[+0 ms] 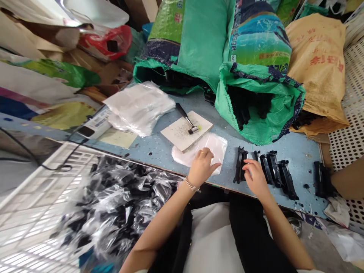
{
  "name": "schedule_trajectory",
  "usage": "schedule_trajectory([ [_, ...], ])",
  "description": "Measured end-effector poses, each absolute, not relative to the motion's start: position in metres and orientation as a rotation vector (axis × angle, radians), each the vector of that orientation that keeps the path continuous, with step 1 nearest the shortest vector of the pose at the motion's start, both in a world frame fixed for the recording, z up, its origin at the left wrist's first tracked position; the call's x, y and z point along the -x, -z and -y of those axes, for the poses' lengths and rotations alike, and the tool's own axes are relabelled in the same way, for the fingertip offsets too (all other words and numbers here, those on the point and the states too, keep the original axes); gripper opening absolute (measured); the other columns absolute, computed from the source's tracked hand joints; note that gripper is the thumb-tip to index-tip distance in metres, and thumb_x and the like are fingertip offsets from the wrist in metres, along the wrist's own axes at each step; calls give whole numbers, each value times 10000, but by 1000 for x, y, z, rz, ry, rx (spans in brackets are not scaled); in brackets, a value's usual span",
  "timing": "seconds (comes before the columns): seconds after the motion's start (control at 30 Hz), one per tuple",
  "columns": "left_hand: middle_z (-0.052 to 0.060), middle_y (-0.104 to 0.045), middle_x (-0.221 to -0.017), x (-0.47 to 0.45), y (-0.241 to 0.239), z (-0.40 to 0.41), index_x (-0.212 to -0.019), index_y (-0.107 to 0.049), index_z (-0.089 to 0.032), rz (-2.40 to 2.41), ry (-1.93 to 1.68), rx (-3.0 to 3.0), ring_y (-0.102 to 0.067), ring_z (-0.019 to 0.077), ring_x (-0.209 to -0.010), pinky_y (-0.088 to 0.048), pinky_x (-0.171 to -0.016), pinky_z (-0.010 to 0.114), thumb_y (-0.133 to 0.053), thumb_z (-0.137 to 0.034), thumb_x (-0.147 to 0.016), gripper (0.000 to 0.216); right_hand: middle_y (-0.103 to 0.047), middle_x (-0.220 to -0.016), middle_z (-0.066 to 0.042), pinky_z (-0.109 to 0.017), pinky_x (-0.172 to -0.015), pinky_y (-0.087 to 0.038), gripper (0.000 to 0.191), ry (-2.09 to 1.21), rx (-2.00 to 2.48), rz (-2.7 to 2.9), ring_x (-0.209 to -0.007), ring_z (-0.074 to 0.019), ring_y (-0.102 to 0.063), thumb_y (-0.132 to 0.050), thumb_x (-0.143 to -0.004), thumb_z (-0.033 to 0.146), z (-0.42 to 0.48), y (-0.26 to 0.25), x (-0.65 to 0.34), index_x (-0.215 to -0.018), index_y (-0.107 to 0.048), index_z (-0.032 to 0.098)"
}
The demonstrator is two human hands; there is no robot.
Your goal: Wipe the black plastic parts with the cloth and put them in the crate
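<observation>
My left hand rests over a flat stack of clear plastic bags at the table's front edge. Its fingers are bent and its thumb stands apart; nothing shows in its grasp. To the right, my right hand has its fingers and thumb at a long black plastic part, seemingly gripping it, though the fingers partly cover it. Another black part lies close beside that one. Several similar black parts lie in a row just right of my right hand.
A hammer lies on a pale board. More plastic bags are piled behind. Green sacks and a yellow sack hold black parts. A white crate at left holds bagged parts. Another person's arm reaches in at right.
</observation>
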State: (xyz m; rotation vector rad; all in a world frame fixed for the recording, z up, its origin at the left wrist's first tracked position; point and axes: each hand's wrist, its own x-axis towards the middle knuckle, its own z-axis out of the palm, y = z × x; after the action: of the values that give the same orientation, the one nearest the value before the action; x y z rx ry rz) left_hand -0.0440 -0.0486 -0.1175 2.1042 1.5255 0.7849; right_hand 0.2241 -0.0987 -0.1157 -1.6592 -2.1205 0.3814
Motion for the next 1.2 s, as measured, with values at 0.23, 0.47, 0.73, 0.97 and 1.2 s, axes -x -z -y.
schedule_trajectory([
  [0.23,85,-727,-952,52,140,19,-715,-671,-178,-1400,-759,-1955,-699,187,-866,-576,-830,324,-531,-156,-922,251,-624,-1206,-233,-521,-940,-505,743,-355,2225,2034,-1121,-401,-608,-644,-836,287,113,122,-211,-1495,-381,67],
  [0.47,56,-722,-883,52,144,23,-762,-676,-185,-1474,-926,-1777,-698,174,-799,-581,-733,295,-638,-177,-825,74,-719,-1072,-132,-434,-879,-544,374,-1013,1929,1540,-1011,-316,-667,-737,-806,366,89,106,-228,-1125,-701,175],
  [0.73,178,-657,-1356,56,149,28,-1207,-664,-136,-1525,-901,-2308,-649,277,-1222,-539,-1042,457,-375,-9,-908,435,-786,-891,-114,-264,-684,-639,290,-2167,1064,286,-778,-186,-758,-774,-829,360,107,135,-180,-965,-703,114],
  [0.97,177,-550,-1503,46,112,79,-1574,-354,-165,-983,-904,-2612,-650,252,-1182,-575,-1005,431,-382,-34,-969,619,-758,-876,-45,-187,-620,-603,356,-2244,985,256,-706,-116,-693,-711,-850,484,96,139,-171,-959,-686,146],
  [1.2,200,-601,-1422,40,102,119,-1592,-300,-157,-844,-940,-2492,-609,278,-1297,-570,-1035,437,-482,-111,-962,658,-655,-1307,-51,-367,-1113,-478,511,-1793,1111,1133,-1235,-213,-602,-813,-783,266,129,90,-142,-1270,-658,243],
])
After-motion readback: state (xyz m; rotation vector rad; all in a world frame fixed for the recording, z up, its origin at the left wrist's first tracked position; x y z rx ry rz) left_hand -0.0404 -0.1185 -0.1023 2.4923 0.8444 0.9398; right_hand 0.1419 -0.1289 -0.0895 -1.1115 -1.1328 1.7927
